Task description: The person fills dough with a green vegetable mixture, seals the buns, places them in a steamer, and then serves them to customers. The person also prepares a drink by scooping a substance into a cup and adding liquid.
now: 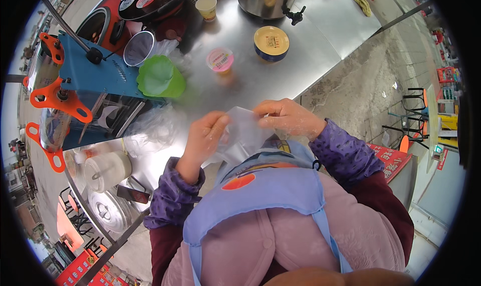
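Note:
Between my two hands, in front of the blue apron, a thin translucent plastic bag (244,130) is stretched and hangs down. My left hand (210,130) pinches it at its left edge between thumb and fingers. With thumb and forefinger, my right hand (287,116) grips the upper right edge. Beyond the hands, a pink-lidded sealed cup (220,60) stands on the steel table (248,83). A green scalloped plastic container (161,77) stands to its left, and loose clear plastic bags (156,130) lie left of my left hand.
At the left is a blue machine with orange three-armed knobs (62,100). A steel urn with a black tap (295,15), a yellow-and-blue bowl (271,43) and a paper cup (206,8) stand at the back. Lidded containers (109,171) sit lower left. The table's right edge borders pavement.

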Tool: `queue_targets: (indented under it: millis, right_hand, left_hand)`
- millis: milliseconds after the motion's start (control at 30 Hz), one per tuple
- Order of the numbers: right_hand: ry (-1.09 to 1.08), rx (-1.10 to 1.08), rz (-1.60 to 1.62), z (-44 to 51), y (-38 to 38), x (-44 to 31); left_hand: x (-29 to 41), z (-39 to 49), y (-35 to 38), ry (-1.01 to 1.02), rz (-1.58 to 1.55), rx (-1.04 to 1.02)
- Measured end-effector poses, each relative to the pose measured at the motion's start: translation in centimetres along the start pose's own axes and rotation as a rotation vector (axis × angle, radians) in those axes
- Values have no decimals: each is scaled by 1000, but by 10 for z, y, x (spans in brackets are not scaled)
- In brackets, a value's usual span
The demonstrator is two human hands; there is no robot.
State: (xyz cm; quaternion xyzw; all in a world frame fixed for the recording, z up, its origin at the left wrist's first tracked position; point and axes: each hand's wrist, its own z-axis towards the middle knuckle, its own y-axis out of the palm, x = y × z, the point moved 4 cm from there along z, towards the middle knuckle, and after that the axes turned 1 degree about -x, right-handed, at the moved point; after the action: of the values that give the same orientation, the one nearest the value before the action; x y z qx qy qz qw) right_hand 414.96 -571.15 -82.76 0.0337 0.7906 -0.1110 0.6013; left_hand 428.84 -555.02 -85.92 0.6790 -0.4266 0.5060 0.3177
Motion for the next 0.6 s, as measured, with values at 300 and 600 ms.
queue_targets:
  millis: [300, 600]
  right_hand:
    - [223, -11, 27, 8, 17, 2]
    - [294, 46, 53, 15, 13, 0]
  left_hand:
    - [-12, -6, 1, 17, -124, 49]
    - [-20, 9, 4, 9, -181, 58]
